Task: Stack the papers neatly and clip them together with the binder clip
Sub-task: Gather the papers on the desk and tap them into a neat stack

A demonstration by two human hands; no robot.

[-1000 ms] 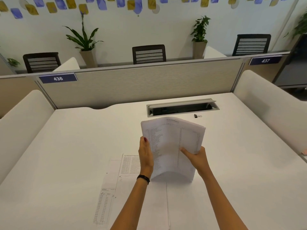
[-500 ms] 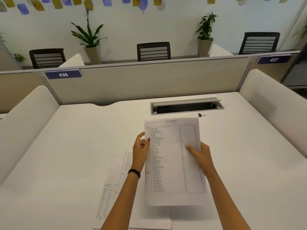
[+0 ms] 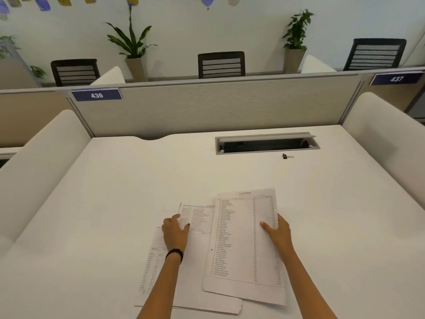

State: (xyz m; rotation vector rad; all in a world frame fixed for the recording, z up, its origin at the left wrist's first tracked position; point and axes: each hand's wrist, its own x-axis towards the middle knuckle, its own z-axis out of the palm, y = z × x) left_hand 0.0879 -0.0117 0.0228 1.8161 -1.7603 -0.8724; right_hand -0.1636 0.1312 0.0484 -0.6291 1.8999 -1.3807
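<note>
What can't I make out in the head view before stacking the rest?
Head view:
Sheet count of the sheaf: only its top page shows.
Fingers of the right hand: hidden beneath the sheaf.
Print on the loose papers: too small, blurred; partly covered by the left hand and forearm.
Handles of the binder clip: too small to judge.

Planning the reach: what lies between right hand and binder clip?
Head view: only bare desk, past the top corner of the sheet the right hand holds.
</note>
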